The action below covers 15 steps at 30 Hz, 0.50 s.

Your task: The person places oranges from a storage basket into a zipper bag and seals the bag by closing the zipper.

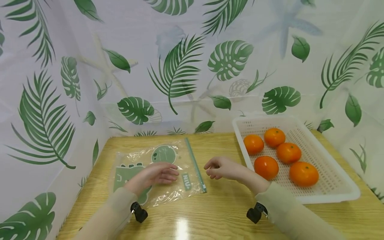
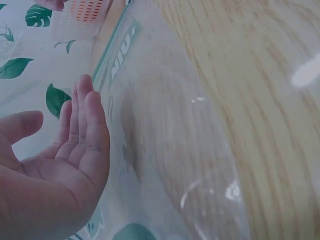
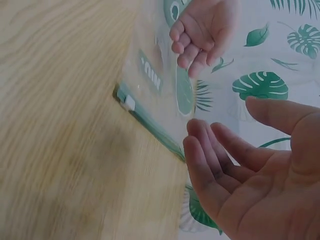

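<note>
- Here's the layout: put the clock's centre between the two hands, twelve towards the leafy backdrop [image 1: 177, 70]. The clear bag [image 1: 168, 158] lies flat on the counter [image 1: 222, 213] at nine o'clock.
- The left hand [image 1: 157, 175] hovers over that bag, fingers nearly straight and side by side, thumb apart, nothing in its grasp!
- Across at three, the right hand [image 1: 223, 168] hangs just beyond the zip strip [image 1: 195, 163], fingers loosely bent, thumb clear of them, equally unladen.
- Further out past three sits the white basket [image 1: 322, 201], carrying five orange fruits [image 1: 288, 153].
- Now, handling: that bag looks feather-light, limp and slick, likely to slide or crumple. Best hold, surely, is the stiffer strip on its three o'clock edge, near the slider [image 1: 204, 188] at its four.
- The fruits look firm, smooth and weightier, apt to roll and perhaps bruise; cup each round its sides, gently.
- The basket seems rigid; its rim offers the grip.
</note>
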Tool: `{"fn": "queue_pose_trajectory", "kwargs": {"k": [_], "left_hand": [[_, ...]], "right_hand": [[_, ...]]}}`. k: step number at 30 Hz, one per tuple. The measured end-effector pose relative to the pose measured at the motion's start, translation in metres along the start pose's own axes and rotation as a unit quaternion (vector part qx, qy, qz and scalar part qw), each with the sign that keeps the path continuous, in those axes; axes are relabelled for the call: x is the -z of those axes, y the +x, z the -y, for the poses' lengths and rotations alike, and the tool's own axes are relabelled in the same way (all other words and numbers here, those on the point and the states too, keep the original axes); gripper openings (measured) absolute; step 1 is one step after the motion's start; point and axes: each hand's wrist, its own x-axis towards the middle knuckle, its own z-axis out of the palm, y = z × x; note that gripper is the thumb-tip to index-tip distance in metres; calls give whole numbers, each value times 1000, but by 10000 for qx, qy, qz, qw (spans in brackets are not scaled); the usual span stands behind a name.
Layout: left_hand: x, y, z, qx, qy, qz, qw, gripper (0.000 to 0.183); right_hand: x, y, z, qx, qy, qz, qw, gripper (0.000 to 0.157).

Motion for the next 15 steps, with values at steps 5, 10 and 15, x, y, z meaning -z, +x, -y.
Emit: {"fn": "queue_pose_trajectory", "kwargs": {"k": [5, 10, 15], "left_hand": [[-5, 6, -3, -36, 129, 179, 9998, 45], [-8, 9, -5, -63, 160, 168, 9997, 45], [-9, 10, -6, -34, 156, 144, 9998, 46]], "right_hand": [[-11, -2, -1, -51, -74, -179, 9998, 36], [-30, 2, -1, -145, 25, -465, 9988, 38], [-50, 11, -5, -572, 201, -842, 9946, 45]]}}
